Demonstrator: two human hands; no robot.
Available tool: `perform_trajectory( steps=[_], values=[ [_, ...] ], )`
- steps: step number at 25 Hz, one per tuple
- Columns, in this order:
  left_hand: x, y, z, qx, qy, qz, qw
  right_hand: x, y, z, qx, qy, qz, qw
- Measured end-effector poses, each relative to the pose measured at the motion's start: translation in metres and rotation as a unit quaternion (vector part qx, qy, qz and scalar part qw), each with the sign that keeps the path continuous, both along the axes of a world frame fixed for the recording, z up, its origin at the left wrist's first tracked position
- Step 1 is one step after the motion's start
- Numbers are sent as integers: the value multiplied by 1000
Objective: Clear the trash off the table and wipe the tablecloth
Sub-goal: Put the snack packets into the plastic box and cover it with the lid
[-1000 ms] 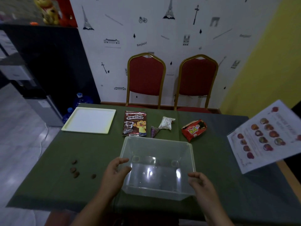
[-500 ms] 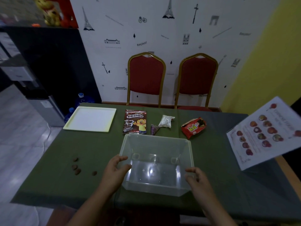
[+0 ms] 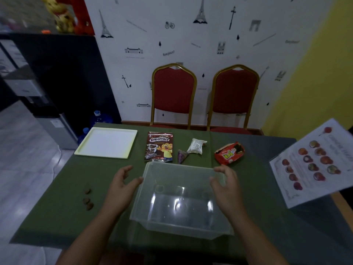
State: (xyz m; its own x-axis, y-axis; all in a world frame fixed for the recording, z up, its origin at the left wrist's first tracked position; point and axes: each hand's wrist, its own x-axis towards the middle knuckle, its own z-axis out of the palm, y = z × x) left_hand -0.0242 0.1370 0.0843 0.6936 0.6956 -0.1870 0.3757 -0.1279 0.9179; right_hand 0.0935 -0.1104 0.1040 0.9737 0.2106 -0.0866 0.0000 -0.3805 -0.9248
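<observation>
A clear plastic bin [image 3: 183, 197] sits empty on the green tablecloth [image 3: 63, 188] near the front edge. My left hand [image 3: 122, 186] hovers at its left wall, fingers spread, holding nothing. My right hand [image 3: 227, 186] hangs over the bin's right side, also open. Behind the bin lie a brown Koko Krunch packet [image 3: 159, 146], a small purple wrapper [image 3: 182, 155], a white wrapper [image 3: 196, 147] and a red snack wrapper [image 3: 229, 153]. Several brown crumbs [image 3: 87, 199] lie on the cloth at the left.
A white tray [image 3: 107, 142] rests at the far left of the table. A printed sheet with fruit pictures [image 3: 313, 161] overhangs the right side. Two red chairs [image 3: 173, 92] stand behind the table against the wall. A dark cabinet and water bottles stand at the left.
Both hands have let go of the bin's near corners and moved forward along its sides, fingers now spread. The bin rests on the cloth.
</observation>
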Motion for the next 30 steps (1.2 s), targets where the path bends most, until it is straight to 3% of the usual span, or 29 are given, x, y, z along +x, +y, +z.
perform_trajectory(
  steps=[5,10,14,24,30],
  values=[
    [59,51,13,-21,-24,4,999,46,88,12,44,25,45,998],
    [129,93,-3,-47,40,-15,998,93,167,-11,15,155,65,986],
    [174,113,-25,-123,87,-46,987,137,218,-44,-29,259,33,965],
    [219,136,-91,-197,147,-65,967,176,259,-88,-150,287,40,945],
    [220,130,-77,-177,142,-66,972,173,253,-77,-62,306,8,950]
  ],
)
